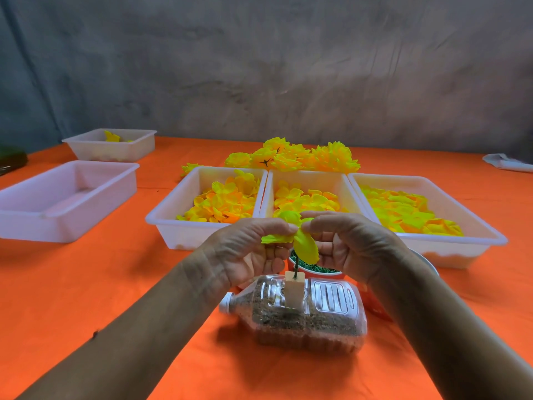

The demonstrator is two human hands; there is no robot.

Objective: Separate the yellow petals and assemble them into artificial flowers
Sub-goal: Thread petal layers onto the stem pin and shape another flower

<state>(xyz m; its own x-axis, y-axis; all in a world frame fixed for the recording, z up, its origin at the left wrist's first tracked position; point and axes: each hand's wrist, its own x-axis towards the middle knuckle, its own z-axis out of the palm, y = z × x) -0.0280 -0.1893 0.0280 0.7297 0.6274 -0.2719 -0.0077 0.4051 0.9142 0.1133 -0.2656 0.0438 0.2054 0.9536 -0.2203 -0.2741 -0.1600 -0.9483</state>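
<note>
An orange tablecloth [86, 313] fills the lower two thirds of the frame beneath a grey mottled backdrop [288, 67]. Three white plastic trays stand side by side at centre: the left tray [170, 226], the middle tray [311, 176] and the right tray [461, 249], each holding loose yellow petals [227, 203]. Behind them, at the cloth's far edge, lies a heap of finished yellow flowers [297, 157]. Two more trays sit at the left of the frame: a near one [66, 223], and a farther, smaller one [115, 151] with a few yellow pieces inside.

At lower centre a clear plastic bottle [297, 316], lying on its side and part filled with brown grit, carries a pale wooden block [294, 287] with a thin green stem [296, 269] standing upright in it. Just above the stem, the left hand [248, 249] and the right hand [354, 243] meet, thumbs and forefingers pinching a yellow petal piece [300, 241] between them, the other fingers curled beneath. A red cup [314, 274] of small green parts stands just behind the bottle, under the hands.

No writing or label can be read anywhere. Open cloth lies to the lower left and between the two groups of trays; the right tray runs close to the right of the frame.
</note>
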